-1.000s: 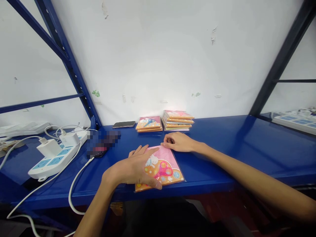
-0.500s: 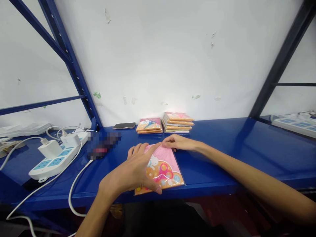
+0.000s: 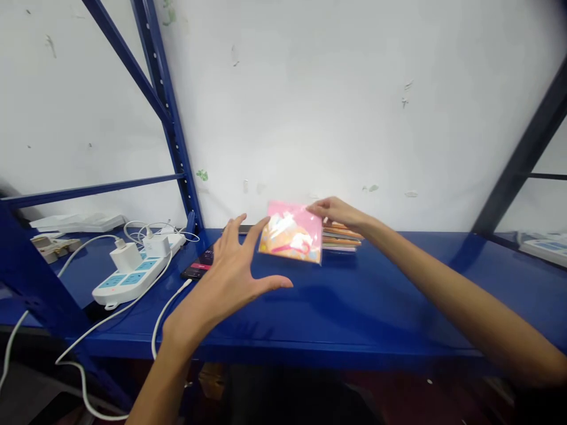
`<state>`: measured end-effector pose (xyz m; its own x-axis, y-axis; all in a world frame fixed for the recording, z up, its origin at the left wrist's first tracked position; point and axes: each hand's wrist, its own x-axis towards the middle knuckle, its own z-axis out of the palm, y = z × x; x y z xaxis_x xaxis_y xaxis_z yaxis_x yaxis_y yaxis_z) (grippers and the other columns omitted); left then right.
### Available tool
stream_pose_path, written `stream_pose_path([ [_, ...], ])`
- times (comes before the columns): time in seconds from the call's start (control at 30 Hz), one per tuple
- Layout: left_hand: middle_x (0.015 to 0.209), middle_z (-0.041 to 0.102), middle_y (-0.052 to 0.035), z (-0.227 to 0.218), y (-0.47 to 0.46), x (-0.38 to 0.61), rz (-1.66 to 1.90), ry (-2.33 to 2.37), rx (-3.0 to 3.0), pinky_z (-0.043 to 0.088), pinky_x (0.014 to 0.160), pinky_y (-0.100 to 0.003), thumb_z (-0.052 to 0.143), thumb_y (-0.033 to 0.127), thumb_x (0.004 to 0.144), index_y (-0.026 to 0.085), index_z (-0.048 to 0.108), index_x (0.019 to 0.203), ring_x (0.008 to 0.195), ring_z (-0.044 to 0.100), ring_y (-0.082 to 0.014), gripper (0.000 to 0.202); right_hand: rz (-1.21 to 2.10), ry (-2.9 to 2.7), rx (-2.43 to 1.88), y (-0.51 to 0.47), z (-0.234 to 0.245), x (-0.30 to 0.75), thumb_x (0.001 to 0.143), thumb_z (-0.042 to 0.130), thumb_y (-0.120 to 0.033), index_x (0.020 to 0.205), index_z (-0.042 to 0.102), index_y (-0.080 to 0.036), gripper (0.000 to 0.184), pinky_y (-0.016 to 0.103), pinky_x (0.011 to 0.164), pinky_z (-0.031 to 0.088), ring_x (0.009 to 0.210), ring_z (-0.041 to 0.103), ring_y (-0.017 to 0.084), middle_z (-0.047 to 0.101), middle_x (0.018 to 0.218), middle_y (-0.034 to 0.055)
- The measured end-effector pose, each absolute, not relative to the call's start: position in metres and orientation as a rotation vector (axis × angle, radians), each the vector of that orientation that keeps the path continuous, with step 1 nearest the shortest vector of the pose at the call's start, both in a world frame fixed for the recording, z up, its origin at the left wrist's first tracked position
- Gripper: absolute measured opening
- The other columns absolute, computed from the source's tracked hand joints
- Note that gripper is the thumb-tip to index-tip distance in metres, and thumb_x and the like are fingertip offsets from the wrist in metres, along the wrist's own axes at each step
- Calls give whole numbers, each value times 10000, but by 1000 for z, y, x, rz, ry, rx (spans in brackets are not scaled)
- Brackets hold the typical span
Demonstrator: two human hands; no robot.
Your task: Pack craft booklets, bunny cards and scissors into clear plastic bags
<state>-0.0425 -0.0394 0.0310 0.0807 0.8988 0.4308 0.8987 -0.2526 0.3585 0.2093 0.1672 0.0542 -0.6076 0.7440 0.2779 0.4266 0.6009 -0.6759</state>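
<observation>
My right hand (image 3: 334, 212) pinches the top right corner of a square packet (image 3: 290, 233) wrapped in shiny clear film. The packet is pink above and orange below, with a pink scissors-like picture, and is held up tilted over the blue shelf (image 3: 354, 301). To the left, my left hand (image 3: 234, 260) is in the air with fingers spread and thumb stretched out, holding nothing. Its index fingertip is close to the packet's left edge. Right behind the packet, a stack of similar packets (image 3: 341, 239) is partly covered by it and by my right hand.
At the left, a white power strip (image 3: 133, 283) carries plugged-in chargers and white cables. A phone with a lit screen (image 3: 197, 265) lies behind my left hand. Blue metal uprights (image 3: 170, 112) stand at the left, before a white wall (image 3: 310, 106).
My right hand has lifted the packet off the shelf's front edge and carried it back toward the stacks. My left hand has let go of it. The camera view has shifted.
</observation>
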Motion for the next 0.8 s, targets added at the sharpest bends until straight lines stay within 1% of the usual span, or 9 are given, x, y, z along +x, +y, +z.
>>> stream_pose_path([
  [0.13, 1629, 194, -101, 35, -38, -54, 996, 1995, 2227, 408, 1077, -722, 680, 764, 769, 471, 299, 1553, 1459, 333, -499, 920, 515, -2286, -1138, 218, 79, 188, 990, 587, -516, 843, 703, -148, 412, 311, 739, 529, 813, 657, 181, 720, 908, 81],
  [0.2, 1619, 201, -100, 35, -37, -52, 991, 1998, 2237, 401, 1099, -700, 681, 741, 787, 451, 326, 1544, 1468, 319, -479, 885, 354, -2267, -1259, 238, 76, 176, 986, 640, -424, 1053, 706, -150, 290, 377, 828, 568, 939, 681, 211, 713, 1091, 88],
  [0.27, 1620, 197, -102, 32, -36, -48, 977, 1970, 2268, 374, 1120, -700, 659, 738, 810, 448, 336, 1539, 1488, 284, -471, 849, 219, -2245, -1336, 250, 68, 168, 990, 650, -374, 1237, 651, -171, 320, 434, 887, 578, 1042, 674, 229, 666, 1246, 95],
  [0.33, 1620, 192, -104, 28, -33, -44, 958, 1935, 2299, 341, 1140, -704, 639, 743, 825, 454, 341, 1534, 1496, 273, -468, 821, 112, -2226, -1359, 251, 58, 169, 995, 643, -376, 1290, 627, -181, 354, 462, 919, 570, 1086, 666, 238, 644, 1296, 99],
  [0.47, 1607, 208, -113, 18, -25, -42, 933, 1909, 2336, 304, 1163, -694, 613, 734, 851, 438, 377, 1515, 1506, 247, -468, 765, -51, -2219, -1295, 229, 37, 197, 1044, 515, -414, 1177, 710, -181, 332, 501, 1103, 419, 1216, 615, 297, 704, 1266, 121],
  [0.53, 1600, 223, -124, 13, -21, -42, 920, 1903, 2347, 311, 1157, -693, 591, 726, 871, 425, 389, 1512, 1509, 237, -464, 737, -93, -2192, -1289, 217, 27, 221, 1055, 458, -422, 1222, 706, -195, 376, 488, 1173, 319, 1322, 546, 320, 683, 1349, 118],
  [0.67, 1595, 240, -151, 6, -15, -43, 877, 1900, 2371, 318, 1151, -689, 562, 687, 910, 382, 410, 1508, 1506, 241, -458, 688, -45, -2000, -1473, 213, 7, 270, 1071, 375, -423, 1326, 653, -151, 465, 519, 1165, 310, 1380, 494, 358, 631, 1417, 170],
  [0.73, 1601, 243, -163, 4, -13, -43, 858, 1902, 2381, 320, 1144, -697, 556, 671, 920, 356, 424, 1499, 1502, 248, -467, 672, 69, -1869, -1615, 220, -3, 289, 1079, 360, -453, 1328, 632, -105, 508, 562, 1088, 401, 1285, 572, 369, 655, 1336, 221],
  [0.8, 1602, 253, -164, 4, -12, -42, 856, 1892, 2392, 330, 1136, -699, 548, 647, 934, 344, 428, 1492, 1496, 268, -467, 646, 253, -1782, -1714, 227, -11, 301, 1057, 471, -468, 1287, 641, -124, 448, 524, 993, 504, 1152, 648, 309, 672, 1271, 181],
])
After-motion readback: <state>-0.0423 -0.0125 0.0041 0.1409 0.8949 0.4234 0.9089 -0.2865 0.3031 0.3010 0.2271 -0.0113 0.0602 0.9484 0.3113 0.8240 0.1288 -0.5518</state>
